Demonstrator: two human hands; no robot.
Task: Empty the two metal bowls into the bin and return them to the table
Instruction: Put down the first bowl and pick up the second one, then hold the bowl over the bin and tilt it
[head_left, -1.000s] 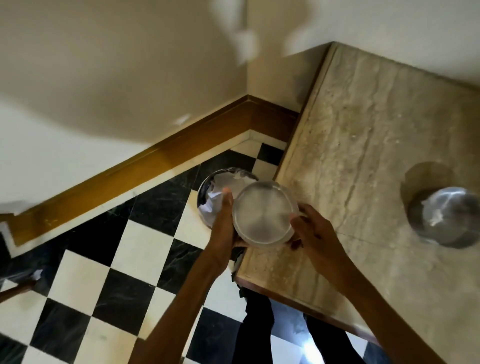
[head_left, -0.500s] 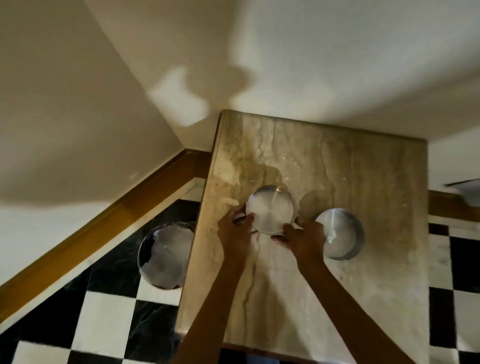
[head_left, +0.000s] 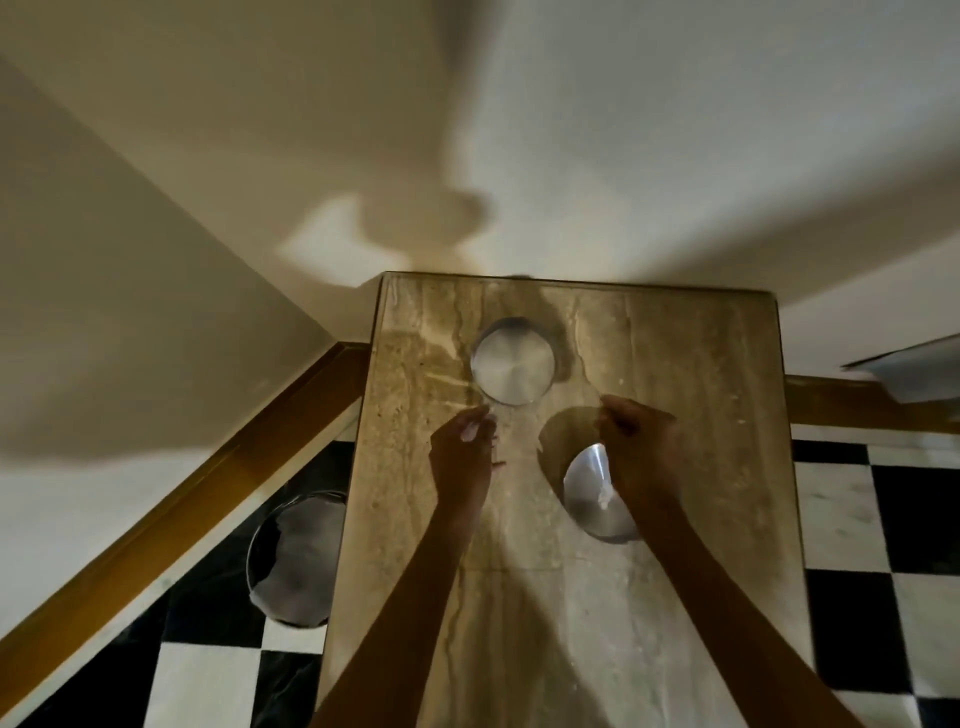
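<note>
Two metal bowls (head_left: 513, 362) (head_left: 592, 493) on table (head_left: 701, 467), one bin (head_left: 296, 558), left hand (head_left: 462, 457) and right hand (head_left: 639, 447) loosely curled, empty

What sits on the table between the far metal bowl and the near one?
Nothing rests there: in the head view it is bare stone table between the far bowl and near bowl, with only the right hand hanging over that stretch.

Both forearms were bare, with no sleeves, watch or rings in sight; the left hand (head_left: 462, 457) and right hand (head_left: 641, 447) wore no gloves.
</note>
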